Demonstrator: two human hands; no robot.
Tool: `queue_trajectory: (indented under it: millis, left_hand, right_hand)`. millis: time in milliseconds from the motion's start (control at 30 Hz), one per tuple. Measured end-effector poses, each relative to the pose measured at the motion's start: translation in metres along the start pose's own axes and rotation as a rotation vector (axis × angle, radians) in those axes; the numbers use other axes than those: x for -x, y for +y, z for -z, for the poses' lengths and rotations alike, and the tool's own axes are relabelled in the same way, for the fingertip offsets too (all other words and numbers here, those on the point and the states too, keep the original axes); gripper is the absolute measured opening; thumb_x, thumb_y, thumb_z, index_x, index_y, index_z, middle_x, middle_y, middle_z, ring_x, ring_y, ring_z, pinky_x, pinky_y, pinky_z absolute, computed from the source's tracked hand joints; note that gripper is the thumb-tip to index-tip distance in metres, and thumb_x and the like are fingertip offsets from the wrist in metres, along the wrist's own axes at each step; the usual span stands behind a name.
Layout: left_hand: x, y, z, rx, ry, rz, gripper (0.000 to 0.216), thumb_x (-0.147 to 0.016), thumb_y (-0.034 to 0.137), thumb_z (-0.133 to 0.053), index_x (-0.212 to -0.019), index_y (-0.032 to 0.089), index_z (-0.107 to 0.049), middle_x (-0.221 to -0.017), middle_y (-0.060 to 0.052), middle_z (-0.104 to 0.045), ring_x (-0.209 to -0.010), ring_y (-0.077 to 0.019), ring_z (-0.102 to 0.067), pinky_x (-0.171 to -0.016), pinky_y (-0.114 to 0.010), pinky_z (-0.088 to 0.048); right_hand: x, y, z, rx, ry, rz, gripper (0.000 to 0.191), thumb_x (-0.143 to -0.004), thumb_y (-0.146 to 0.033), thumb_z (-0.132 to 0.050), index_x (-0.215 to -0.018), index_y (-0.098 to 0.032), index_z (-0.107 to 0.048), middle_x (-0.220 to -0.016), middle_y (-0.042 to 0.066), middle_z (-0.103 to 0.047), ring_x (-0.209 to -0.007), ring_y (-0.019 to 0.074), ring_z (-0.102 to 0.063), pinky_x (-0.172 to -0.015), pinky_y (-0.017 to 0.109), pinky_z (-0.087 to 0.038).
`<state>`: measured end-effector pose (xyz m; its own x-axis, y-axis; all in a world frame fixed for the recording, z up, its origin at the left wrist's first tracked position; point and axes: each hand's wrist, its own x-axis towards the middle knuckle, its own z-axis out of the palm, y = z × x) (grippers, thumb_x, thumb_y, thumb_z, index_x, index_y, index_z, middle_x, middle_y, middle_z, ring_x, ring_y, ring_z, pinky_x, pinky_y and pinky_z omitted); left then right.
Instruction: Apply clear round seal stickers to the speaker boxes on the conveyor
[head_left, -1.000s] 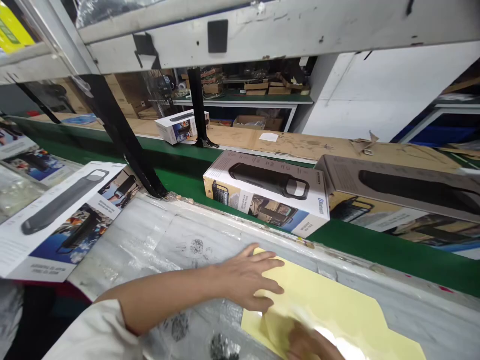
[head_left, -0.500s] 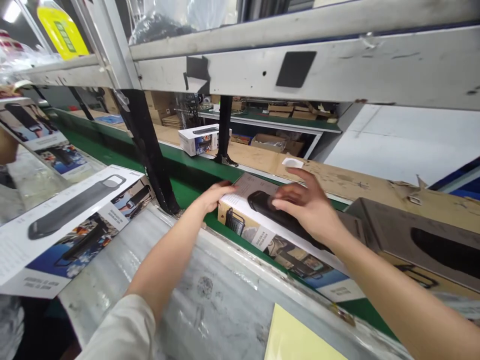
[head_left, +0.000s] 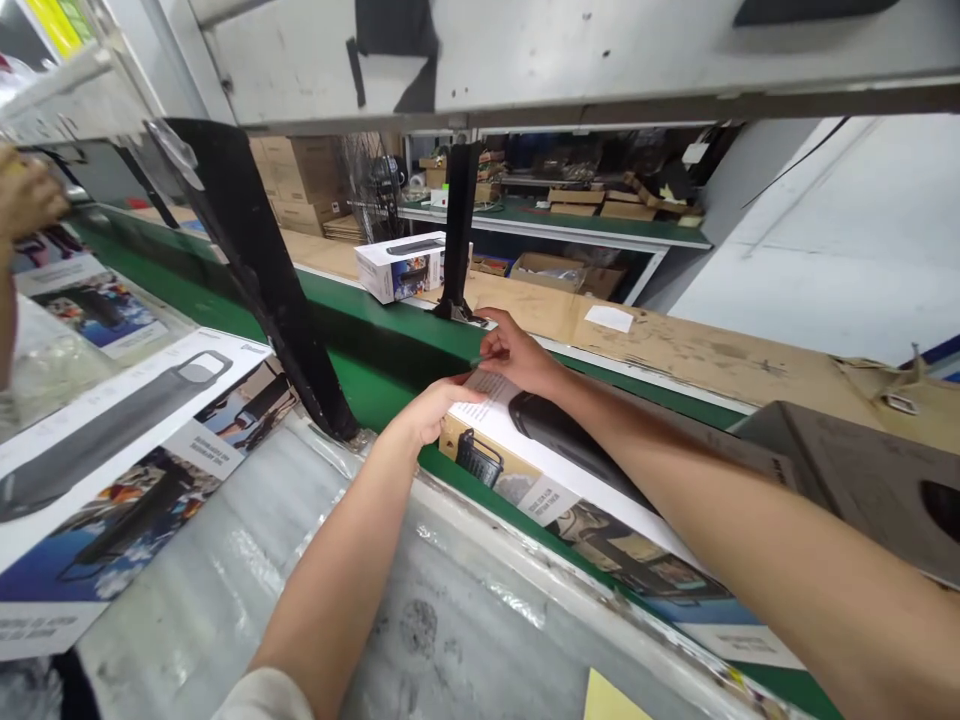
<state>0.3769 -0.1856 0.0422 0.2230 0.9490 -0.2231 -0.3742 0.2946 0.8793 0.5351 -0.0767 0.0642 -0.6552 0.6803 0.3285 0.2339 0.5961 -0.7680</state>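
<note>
A long white speaker box [head_left: 577,490] with a black speaker pictured on it lies on the green conveyor belt [head_left: 375,345]. My left hand [head_left: 435,408] curls over the box's left end and grips that corner. My right hand [head_left: 517,355] hovers over the top of the same end, thumb and fingers pinched together on something small and thin that I cannot name. Both forearms stretch out over the plastic-covered bench [head_left: 450,620].
A grey box [head_left: 862,480] follows on the belt at right. Flat printed cartons [head_left: 112,440] are stacked at left beside a black slanted post [head_left: 262,270]. A small white box [head_left: 401,265] sits beyond the belt. Another person's hand [head_left: 26,195] shows at far left. A yellow sheet [head_left: 607,700] peeks in at the bottom.
Both hands left the yellow sheet and reached to the box on the belt. The right hand went from lying flat on the box top to a pinch at its left end.
</note>
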Motion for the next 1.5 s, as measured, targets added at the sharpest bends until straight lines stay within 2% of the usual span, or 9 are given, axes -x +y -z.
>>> queue_trajectory:
  millis: [200, 333, 500, 667, 767, 900, 1033, 1167, 1500]
  left_hand:
    - [0.004, 0.005, 0.000, 0.006, 0.035, 0.022, 0.050, -0.061, 0.013, -0.077, -0.111, 0.008, -0.075, -0.076, -0.006, -0.076, -0.062, -0.0175, -0.068, -0.059, -0.025, -0.051]
    - [0.003, 0.008, 0.000, 0.002, 0.077, 0.035, 0.042, -0.060, 0.010, -0.075, -0.102, 0.008, -0.075, -0.076, -0.008, -0.077, -0.062, -0.0189, -0.070, -0.060, -0.026, -0.054]
    - [0.006, 0.012, 0.001, -0.102, 0.115, 0.025, 0.045, -0.063, 0.015, -0.078, -0.107, 0.007, -0.074, -0.089, -0.012, -0.080, -0.070, -0.0220, -0.074, -0.066, -0.028, -0.058]
    - [0.010, 0.043, 0.003, -0.454, 0.241, 0.029, 0.086, -0.061, 0.022, -0.090, -0.141, 0.013, -0.062, -0.128, -0.018, -0.074, -0.105, -0.0304, -0.075, -0.084, -0.033, -0.061]
    - [-0.006, 0.067, -0.017, -0.868, 0.354, -0.142, 0.090, -0.067, 0.023, -0.089, -0.150, 0.021, -0.056, -0.154, -0.014, -0.057, -0.136, -0.0342, -0.060, -0.105, -0.035, -0.053]
    - [-0.063, 0.072, -0.068, -1.290, 0.076, -0.444, 0.057, -0.088, 0.014, -0.062, -0.144, 0.024, -0.064, -0.165, -0.005, -0.045, -0.155, -0.0285, -0.038, -0.127, -0.037, -0.030]
    - [-0.107, 0.045, -0.100, -1.519, -0.119, -0.484, 0.042, -0.093, 0.012, -0.048, -0.127, 0.019, -0.073, -0.145, -0.010, -0.066, -0.138, -0.0264, -0.058, -0.120, -0.035, -0.040]
    - [-0.109, 0.026, -0.090, -1.545, -0.096, -0.472, 0.036, -0.098, 0.016, -0.044, -0.119, 0.021, -0.073, -0.122, -0.010, -0.076, -0.116, -0.0285, -0.068, -0.107, -0.038, -0.049]
    - [-0.117, 0.024, -0.070, -1.486, -0.129, -0.553, 0.038, -0.093, 0.012, -0.045, -0.111, 0.020, -0.078, -0.119, -0.007, -0.077, -0.112, -0.0251, -0.068, -0.103, -0.031, -0.048]
  right_hand:
    - [0.014, 0.000, 0.004, 0.234, 0.161, 0.042, 0.072, -0.083, -0.006, -0.055, -0.151, -0.025, -0.040, -0.122, 0.009, -0.070, -0.117, 0.0267, -0.065, -0.103, 0.047, -0.051]
    - [0.024, -0.017, -0.002, 0.395, -0.078, 0.189, 0.077, -0.087, -0.002, -0.050, -0.158, -0.025, -0.033, -0.123, 0.008, -0.074, -0.122, 0.0265, -0.065, -0.117, 0.053, -0.037]
    - [-0.004, -0.043, -0.008, 0.601, -0.187, -0.016, 0.082, -0.084, 0.007, -0.049, -0.161, -0.016, -0.031, -0.110, 0.009, -0.076, -0.117, 0.0279, -0.066, -0.121, 0.060, -0.025]
    - [0.028, -0.040, 0.060, 0.311, 0.141, -0.143, 0.064, -0.086, -0.004, -0.059, -0.147, -0.019, -0.048, -0.112, 0.006, -0.070, -0.102, 0.0220, -0.065, -0.097, 0.039, -0.049]
    - [0.083, -0.034, 0.112, 0.183, 0.223, -0.223, 0.028, -0.082, -0.028, -0.076, -0.106, -0.017, -0.070, -0.092, 0.002, -0.065, -0.081, 0.0178, -0.060, -0.077, 0.032, -0.049]
    - [0.126, -0.037, 0.152, -0.011, 0.163, -0.373, 0.026, -0.070, -0.038, -0.087, -0.080, -0.019, -0.072, -0.080, 0.001, -0.069, -0.081, 0.0177, -0.063, -0.078, 0.031, -0.051]
    - [0.129, -0.044, 0.156, -0.274, 0.049, -0.493, 0.037, -0.057, -0.038, -0.096, -0.078, -0.020, -0.071, -0.080, 0.001, -0.074, -0.080, 0.0192, -0.070, -0.080, 0.034, -0.057]
    - [0.119, -0.035, 0.149, -0.372, 0.021, -0.506, 0.041, -0.054, -0.034, -0.099, -0.078, -0.020, -0.069, -0.071, -0.001, -0.071, -0.066, 0.0155, -0.066, -0.066, 0.030, -0.056]
    - [0.080, -0.005, 0.127, -0.116, 0.193, -0.484, 0.026, -0.063, -0.018, -0.093, -0.072, -0.018, -0.069, -0.070, 0.001, -0.070, -0.067, 0.0145, -0.062, -0.055, 0.024, -0.045]
